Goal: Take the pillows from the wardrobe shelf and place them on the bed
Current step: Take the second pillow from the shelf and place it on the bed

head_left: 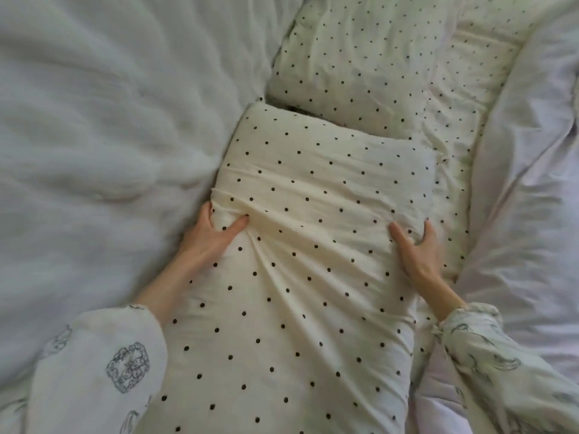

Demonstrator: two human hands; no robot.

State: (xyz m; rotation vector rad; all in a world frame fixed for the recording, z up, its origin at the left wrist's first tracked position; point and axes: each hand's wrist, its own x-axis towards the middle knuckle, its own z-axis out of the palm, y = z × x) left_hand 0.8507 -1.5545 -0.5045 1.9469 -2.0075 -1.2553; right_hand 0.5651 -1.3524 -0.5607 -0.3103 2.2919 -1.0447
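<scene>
The spotted pillow (300, 245) was in front of me, cream with small dark dots, and it lay lengthwise over the bed (94, 120), its far end pointing away from me. I held it with both hands. My left hand (213, 236) gripped its left edge, the thumb pressed on top into the cloth and the fingers curled around the side, so that a fold of fabric was gathered there. My right hand (413, 249) gripped the right edge in the same way, thumb on top and fingers going around the side and under, where I could not see them. I judged that I was in the placing step: the pillow was already down on the bed or very nearly, and it only needed to be set straight. The next move, I think, called for pushing it a little forward and square, then letting both hands go without dragging the cover. Just beyond it lay a second pillow (354, 67) in the same dotted cloth, and the far corner of mine seemed to touch or overlap it, so I would have to mind not to shove that one out of place. Under both ran a dotted cover (451, 126), and at both sides there was a white rumpled duvet (526, 151), soft and uneven, which could make the pillow sit tilted. My printed sleeves (103, 364) came into view below.
</scene>
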